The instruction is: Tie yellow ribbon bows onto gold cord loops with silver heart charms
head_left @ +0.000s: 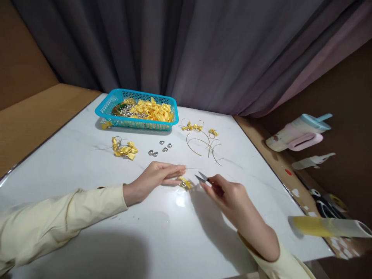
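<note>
My left hand (158, 174) pinches a yellow ribbon bow (188, 184) with a silver bead at its middle, just above the white table. A thin cord (195, 168) sticks out to the right from those fingertips. In my right hand (229, 195) is a pair of thread snips (202, 177), its two blades apart and pointing left at the cord's side. The blades do not touch the bow. Several silver heart-shaped beads (165, 149) lie beyond my left hand. A cluster of yellow bows (130, 150) with cords rests to their left.
A blue basket (133, 123) at the back holds yellow bows, silver beads and a cord bundle. More corded bows (192, 126) and loose cord pieces (194, 150) lie right of it. Along the right side are a tumbler (286, 133), a white nozzle bottle (310, 161) and a yellow-filled tube (316, 226).
</note>
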{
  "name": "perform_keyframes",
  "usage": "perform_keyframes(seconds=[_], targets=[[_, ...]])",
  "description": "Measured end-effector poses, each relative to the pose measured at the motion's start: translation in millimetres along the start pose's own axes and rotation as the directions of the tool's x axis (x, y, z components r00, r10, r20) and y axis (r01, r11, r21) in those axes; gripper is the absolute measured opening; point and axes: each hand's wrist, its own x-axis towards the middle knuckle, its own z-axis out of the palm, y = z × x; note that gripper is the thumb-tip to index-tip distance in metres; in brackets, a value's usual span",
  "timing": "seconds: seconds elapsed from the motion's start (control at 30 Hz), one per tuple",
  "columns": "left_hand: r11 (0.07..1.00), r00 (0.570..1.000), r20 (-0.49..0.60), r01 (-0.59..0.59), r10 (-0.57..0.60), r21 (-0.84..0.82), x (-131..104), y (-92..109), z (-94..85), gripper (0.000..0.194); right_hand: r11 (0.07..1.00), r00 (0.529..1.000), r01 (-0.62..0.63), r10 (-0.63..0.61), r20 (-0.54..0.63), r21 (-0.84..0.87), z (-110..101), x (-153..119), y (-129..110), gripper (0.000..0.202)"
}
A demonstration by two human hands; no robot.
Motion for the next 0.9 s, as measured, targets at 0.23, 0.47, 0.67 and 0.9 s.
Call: perform_keyframes(seconds=[0.23,0.47,0.67,0.9], targets=[[0.808,0.977,-0.093,-0.104,0.193,0.58,0.8,15.7,-10.2,0.03,0.939,0.982,-0.088,0.137,0.127,-0.331,-3.9,8.3,30.0,0.028],[-0.015,0.931,0.147,-0.151,0.334,0.988,-0.9,30.1,-20.9,0.041,0.904,0.933,0.36,-0.35,0.084,-0.228,-0.5,9.4,3.6,0.011],[-0.031,0.901,0.333,-0.338,0.278,0.941,-11.3,25.4,-16.3,0.02,0.914,0.891,0.406,-0.393,0.226,-0.016,17.1,18.5,-16.3,0.012],[0.437,0.893,0.367,-0.449,0.261,0.78,-13.3,12.3,-0.7,0.016,0.88,0.906,0.003,-0.203,0.37,0.475,1.8,29.7,-19.7,0.005]])
